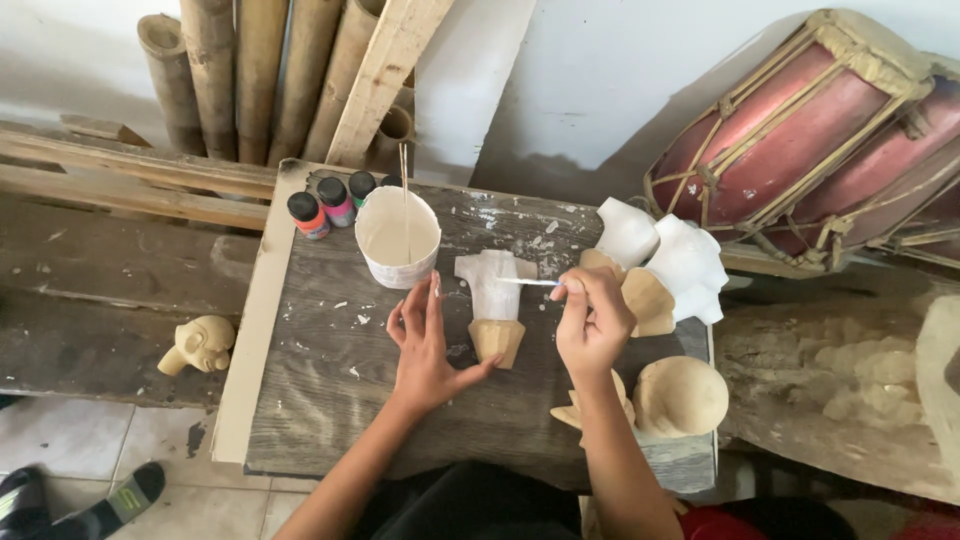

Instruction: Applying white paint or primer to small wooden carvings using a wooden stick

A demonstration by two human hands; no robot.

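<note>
Hands work at the middle of a grey wooden bench. Left hand is spread open, fingers raised, thumb tip touching the bare base of a small carved figure that lies flat at bench centre. Upper part of the figure is painted white; its lower part is raw wood. Right hand is closed in a pinch on a thin brush, the brush tip resting on the white part of the figure.

Surrounding items:
- White paint cup, just behind the left hand toward the far edge, with a thin stick standing in it.
- Three small paint bottles at the far left corner, just beside the cup.
- Cluster of part-white carved pieces at the far right edge, directly behind the right hand and close to the brush hand.
- Unpainted round wooden head at the near right corner, just beside the right forearm.
- Another unpainted carving on the plank left of the bench.
- Bamboo poles against the wall beyond the far edge; red drums to the far right.
</note>
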